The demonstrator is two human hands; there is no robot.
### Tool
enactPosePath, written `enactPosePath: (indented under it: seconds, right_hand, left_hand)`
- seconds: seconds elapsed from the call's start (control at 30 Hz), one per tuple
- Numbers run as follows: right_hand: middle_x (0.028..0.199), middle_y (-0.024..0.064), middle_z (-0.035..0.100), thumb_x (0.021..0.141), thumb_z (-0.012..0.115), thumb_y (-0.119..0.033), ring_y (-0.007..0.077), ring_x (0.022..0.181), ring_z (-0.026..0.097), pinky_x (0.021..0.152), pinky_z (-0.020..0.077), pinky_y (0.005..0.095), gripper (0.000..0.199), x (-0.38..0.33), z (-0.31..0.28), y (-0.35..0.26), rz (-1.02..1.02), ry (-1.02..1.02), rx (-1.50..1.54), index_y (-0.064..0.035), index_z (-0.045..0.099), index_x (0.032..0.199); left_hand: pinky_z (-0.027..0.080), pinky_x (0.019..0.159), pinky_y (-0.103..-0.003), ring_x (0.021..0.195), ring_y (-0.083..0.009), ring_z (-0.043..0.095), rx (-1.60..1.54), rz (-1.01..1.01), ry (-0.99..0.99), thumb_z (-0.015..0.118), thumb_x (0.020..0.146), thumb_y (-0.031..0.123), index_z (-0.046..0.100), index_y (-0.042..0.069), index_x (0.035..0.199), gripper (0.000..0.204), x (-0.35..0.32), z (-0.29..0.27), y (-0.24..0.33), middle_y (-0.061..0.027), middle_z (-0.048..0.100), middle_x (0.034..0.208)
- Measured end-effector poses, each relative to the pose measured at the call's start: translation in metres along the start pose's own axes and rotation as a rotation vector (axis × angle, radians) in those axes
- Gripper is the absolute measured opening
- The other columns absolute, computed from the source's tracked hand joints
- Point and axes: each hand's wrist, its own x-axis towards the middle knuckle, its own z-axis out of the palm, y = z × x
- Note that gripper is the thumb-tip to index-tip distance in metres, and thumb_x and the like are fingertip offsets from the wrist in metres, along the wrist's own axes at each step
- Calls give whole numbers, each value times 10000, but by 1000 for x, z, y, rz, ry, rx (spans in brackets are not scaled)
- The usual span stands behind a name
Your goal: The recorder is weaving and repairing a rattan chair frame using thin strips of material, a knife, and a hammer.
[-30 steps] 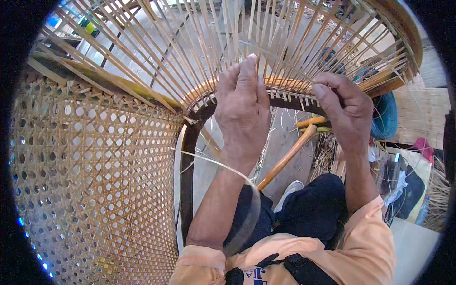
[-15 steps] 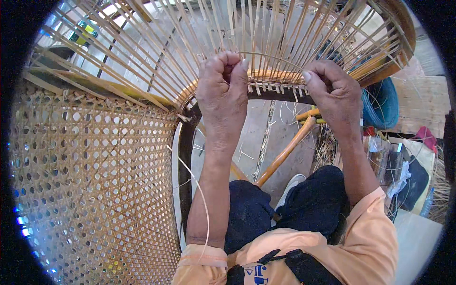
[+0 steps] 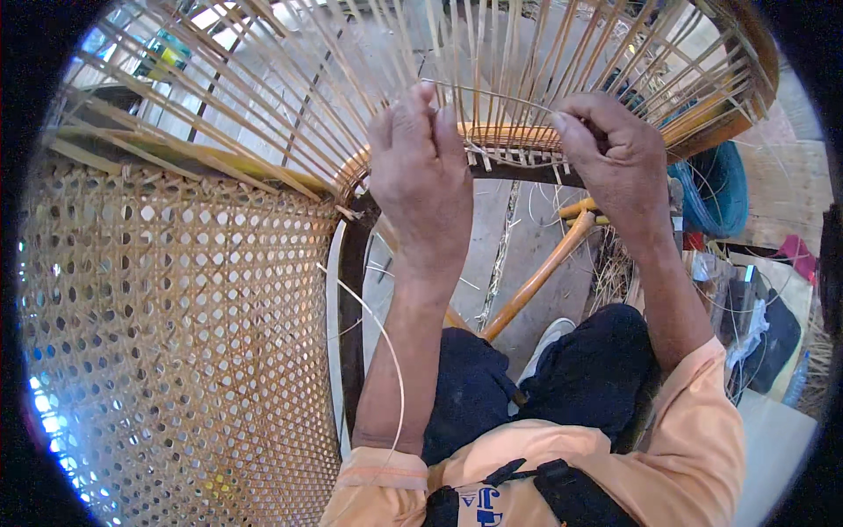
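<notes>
A thin cane strand [image 3: 496,93] bows across the upright canes of a chair's curved frame. Its right end is pinched between the thumb and forefinger of my right hand [image 3: 619,154]. At the other end, the raised fingertips of my left hand [image 3: 423,176] meet the strand; the fingers are bent and partly hide their grip. Behind both hands, many upright canes [image 3: 351,88] fan out from the curved rail [image 3: 509,133]. Short cut ends poke out below this rail. A loose pale strand [image 3: 386,338] curves beside my left forearm.
A finished woven cane panel [image 3: 184,325] fills the left side. A brown wooden leg [image 3: 540,277] slants below the frame. To the right stand a blue-green basket [image 3: 718,189] and a bench with scraps and a pink cloth [image 3: 797,256]. Cane offcuts [image 3: 613,268] litter the floor.
My left hand has turned, its fingertips now higher and less curled, with the strand drawn straighter. My right hand has stayed pinched on the strand and shifted slightly up.
</notes>
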Motion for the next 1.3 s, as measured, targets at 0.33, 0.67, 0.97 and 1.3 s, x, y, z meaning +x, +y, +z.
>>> enactPosePath:
  seconds: [0.33, 0.67, 0.97, 1.3]
  right_hand:
    - [679, 88, 578, 796, 592, -75, 163, 599, 596, 572, 468, 274, 33, -3, -4, 8, 8, -43, 22, -42, 590, 799]
    - [680, 95, 583, 794, 598, -95, 171, 600, 598, 580, 475, 286, 63, 0, -5, 12, 38, -63, 40, -42, 605, 828]
    - [746, 99, 626, 818, 628, -152, 195, 642, 610, 612, 475, 285, 123, 3, 5, 0, 56, -63, 53, -42, 632, 875]
    - [728, 116, 605, 830, 605, -151, 212, 631, 603, 595, 468, 299, 106, 4, 6, 7, 46, -65, 9, -52, 630, 858]
  left_hand:
    - [439, 601, -189, 682, -47, 503, -532, -433, -88, 620, 881, 131, 582, 35, 930, 114, -7, 4, -11, 21, 554, 790]
    - [436, 592, -179, 675, -45, 522, -570, -471, -59, 617, 886, 141, 590, 31, 964, 138, -9, 4, -13, 7, 574, 796]
    - [476, 687, -269, 755, -157, 585, -89, -159, 44, 612, 854, 79, 637, 8, 974, 141, -6, -3, -5, -85, 621, 848]
    - [496, 648, -334, 748, -238, 614, -26, -235, -123, 616, 827, 44, 645, 15, 962, 141, 0, -19, -5, -126, 599, 844]
